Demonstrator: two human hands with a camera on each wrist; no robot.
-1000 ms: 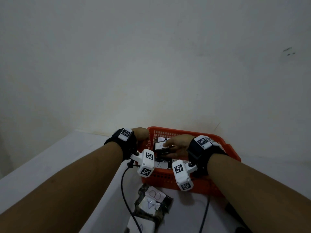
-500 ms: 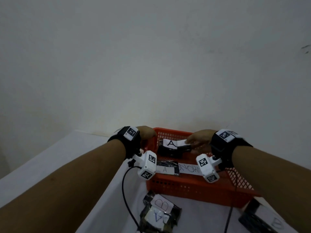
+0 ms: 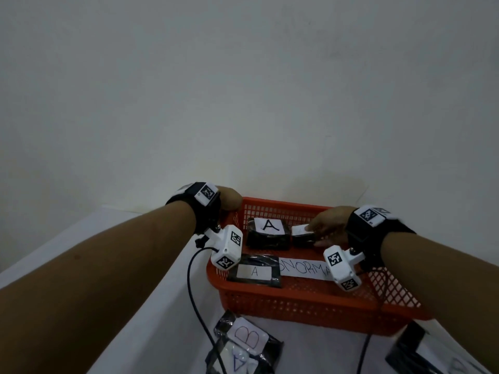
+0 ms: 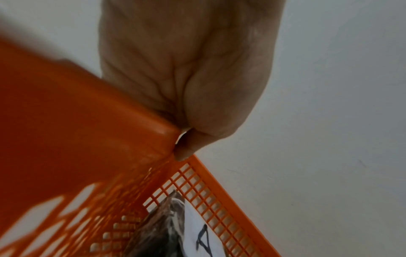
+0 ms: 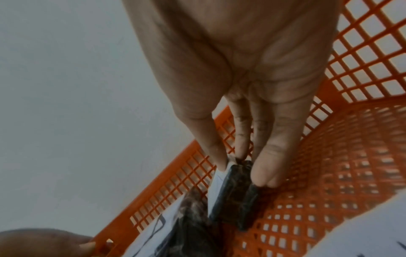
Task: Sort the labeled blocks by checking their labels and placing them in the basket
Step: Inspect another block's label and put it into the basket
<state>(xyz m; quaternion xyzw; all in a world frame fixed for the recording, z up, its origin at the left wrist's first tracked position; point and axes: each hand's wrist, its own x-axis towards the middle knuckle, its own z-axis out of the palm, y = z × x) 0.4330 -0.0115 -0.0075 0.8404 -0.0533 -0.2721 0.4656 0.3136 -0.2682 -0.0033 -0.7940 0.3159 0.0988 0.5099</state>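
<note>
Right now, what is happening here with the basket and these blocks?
A person is sorting labelled blocks into an orange basket. The left hand grips the basket's far left corner. The right hand pinches a dark block inside the basket, beside a block marked A. Another A block lies nearer, next to a paper strip. A B block lies on the table in front of the basket.

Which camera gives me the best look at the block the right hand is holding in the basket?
The right wrist view: the fingers pinch the black wrapped block in close-up inside the orange mesh basket. The head view shows it small and partly covered by the right hand. The left wrist view misses it.
</note>
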